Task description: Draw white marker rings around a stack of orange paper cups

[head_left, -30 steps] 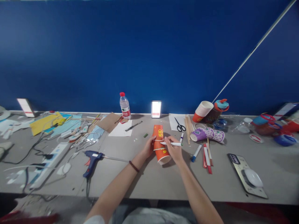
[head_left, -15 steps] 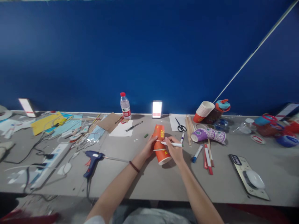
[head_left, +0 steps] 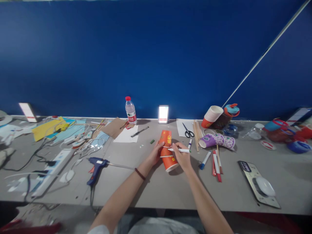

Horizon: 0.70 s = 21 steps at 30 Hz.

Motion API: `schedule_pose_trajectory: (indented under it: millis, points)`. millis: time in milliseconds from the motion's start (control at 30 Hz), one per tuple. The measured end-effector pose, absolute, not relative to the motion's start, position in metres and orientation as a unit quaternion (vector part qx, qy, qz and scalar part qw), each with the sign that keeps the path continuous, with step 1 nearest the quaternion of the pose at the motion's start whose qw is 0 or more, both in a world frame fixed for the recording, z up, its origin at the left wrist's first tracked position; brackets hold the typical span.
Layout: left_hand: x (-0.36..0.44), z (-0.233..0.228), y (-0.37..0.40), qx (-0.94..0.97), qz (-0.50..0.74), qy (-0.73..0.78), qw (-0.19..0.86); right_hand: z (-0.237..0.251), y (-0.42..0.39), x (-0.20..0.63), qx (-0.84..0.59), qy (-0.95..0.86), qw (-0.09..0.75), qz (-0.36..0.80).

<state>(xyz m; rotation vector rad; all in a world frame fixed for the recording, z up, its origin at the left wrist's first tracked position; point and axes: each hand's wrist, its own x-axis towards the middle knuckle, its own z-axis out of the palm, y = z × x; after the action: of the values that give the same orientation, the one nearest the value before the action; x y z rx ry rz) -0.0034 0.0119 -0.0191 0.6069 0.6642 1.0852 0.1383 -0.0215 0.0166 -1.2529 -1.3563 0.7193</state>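
Holding the orange cup piece (head_left: 166, 152) is left to the left hand (head_left: 156, 154) alone, so roll is judged the main risk: if that grip is loosened while the marker is pressed, the round wall could be turned and a line dragged off. The piece is held tilted over the near-middle of the desk (head_left: 161, 190), between both hands, two white bands seen round its middle. A skip could be caused if the tip is run over a band edge. Smearing is possible too, if fresh ink is brushed by fingers. Whether the tip is touching cannot be told. A snag is also risked on the left: the glue stick (head_left: 119, 165) out of the glue gun (head_left: 97, 169) is pointed at the wrist, its end just beside the bracelet (head_left: 139, 174).

Pose: forearms angled inward from the near edge. Left hand is part-curled round the piece's left side, thumb side up; its underside fingers are hidden. Right hand (head_left: 182, 157) is closed in a writing pinch on the white marker (head_left: 181, 150), which is laid nearly level, tip to the left over the banded part.
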Motion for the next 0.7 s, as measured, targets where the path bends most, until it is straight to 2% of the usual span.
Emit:
schedule_pose_trajectory:
  millis: [700]
  points:
    - [-0.0038, -0.023, 0.0129, 0.273, 0.499, 0.3, 0.766, 0.0193, -0.0228, 0.1369, -0.543, -0.551, 0.548, 0.319]
